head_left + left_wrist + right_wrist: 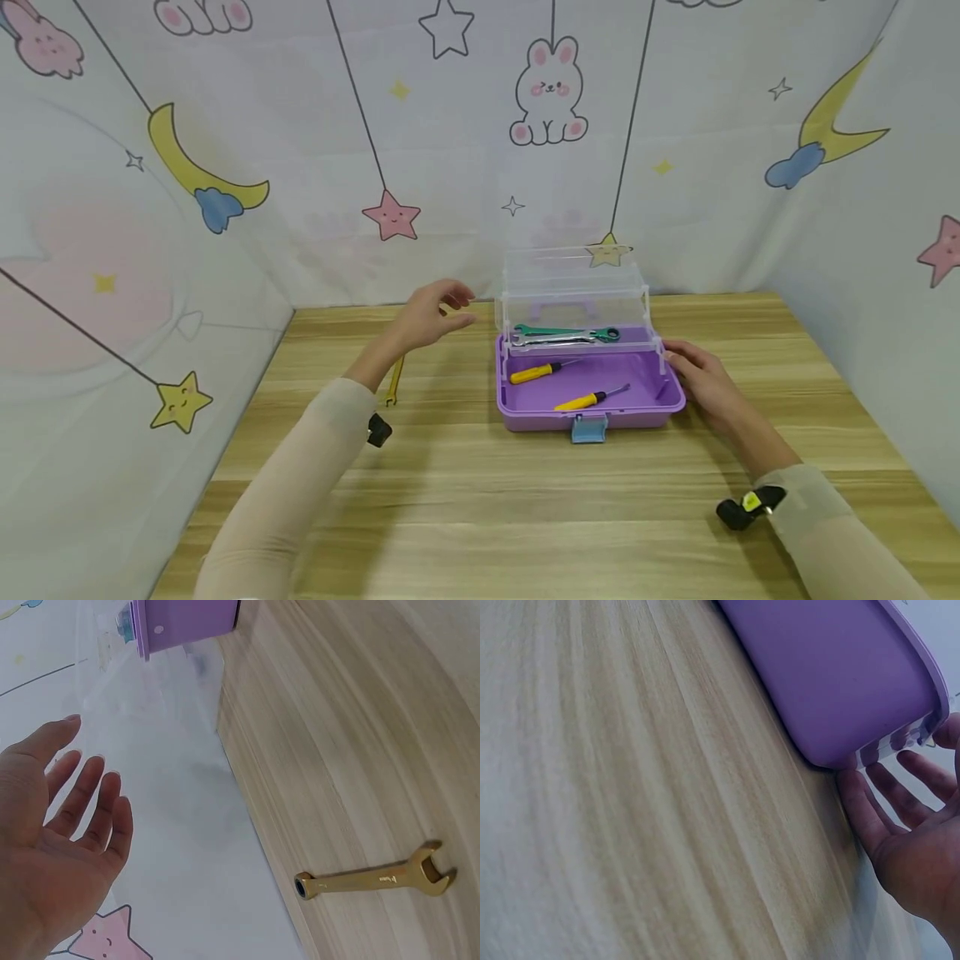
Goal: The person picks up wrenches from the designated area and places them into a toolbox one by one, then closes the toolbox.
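Observation:
A purple toolbox (pixel 592 421) stands on the table with its clear lid (pixel 573 275) raised. Two yellow-handled screwdrivers, one farther back (pixel 531 374) and one nearer the front (pixel 581 402), lie in its bottom. A green wrench (pixel 611 334) and a silver wrench (pixel 555 338) lie together toward the back of the box. My right hand (pixel 701 379) holds the toolbox at its rear right corner, thumb by the rim and fingers behind. Left of the box, my left hand (pixel 433 315) hovers with loosely bent fingers, holding nothing. A yellow combination wrench (pixel 367 880) lies on the table below it.
The wooden table (pixel 480 517) meets a printed cloth backdrop (pixel 465 150) behind the toolbox and at both sides. A light blue latch (pixel 589 429) hangs at the front of the box. Each wrist wears a small black camera.

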The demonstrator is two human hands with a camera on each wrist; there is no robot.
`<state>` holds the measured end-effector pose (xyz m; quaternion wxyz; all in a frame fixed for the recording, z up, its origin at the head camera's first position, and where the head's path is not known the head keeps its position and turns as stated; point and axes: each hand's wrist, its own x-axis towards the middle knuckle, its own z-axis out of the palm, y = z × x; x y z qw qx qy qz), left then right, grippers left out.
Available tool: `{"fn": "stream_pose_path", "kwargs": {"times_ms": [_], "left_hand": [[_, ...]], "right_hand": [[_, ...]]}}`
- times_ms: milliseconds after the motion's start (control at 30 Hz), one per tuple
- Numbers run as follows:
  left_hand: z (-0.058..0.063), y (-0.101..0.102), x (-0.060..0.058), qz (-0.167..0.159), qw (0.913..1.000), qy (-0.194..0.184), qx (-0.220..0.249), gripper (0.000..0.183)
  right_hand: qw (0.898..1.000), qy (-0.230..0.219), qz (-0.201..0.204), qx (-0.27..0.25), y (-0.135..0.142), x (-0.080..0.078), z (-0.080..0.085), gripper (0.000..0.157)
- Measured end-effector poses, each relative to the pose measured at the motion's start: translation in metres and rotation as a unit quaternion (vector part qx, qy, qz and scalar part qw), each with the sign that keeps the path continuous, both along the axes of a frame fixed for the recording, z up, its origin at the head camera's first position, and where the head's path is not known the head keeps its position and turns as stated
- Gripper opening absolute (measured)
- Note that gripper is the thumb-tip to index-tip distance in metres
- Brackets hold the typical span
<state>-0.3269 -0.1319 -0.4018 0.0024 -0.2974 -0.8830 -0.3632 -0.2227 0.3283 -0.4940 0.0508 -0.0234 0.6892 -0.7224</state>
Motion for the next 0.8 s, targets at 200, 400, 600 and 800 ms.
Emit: {"fn": "stream_pose_path", "kwargs": {"times_ms": [200,400,600,800], "left_hand": [[-0.002,-0.014,0.002,0.021,0.9997,-0.012,0.007,0.038],[-0.006,-0.029,0.002,0.046,0.9987,-0.024,0.002,0.041],[-0.015,-0.043,0.003,0.069,0.9971,-0.029,-0.012,0.045],[-0.026,-0.060,0.006,0.091,0.9944,-0.050,-0.023,0.051]], "right_hand": [[1.000,-0.004,-0.001,0.001,0.000,0.000,0.001,0.036],[1.000,-0.006,-0.001,-0.001,-0.001,0.000,0.003,0.037],[1.000,-0.007,0.000,0.000,-0.001,-0.001,0.001,0.037],[1.000,-0.009,-0.003,-0.002,0.000,-0.001,-0.001,0.034]]}}
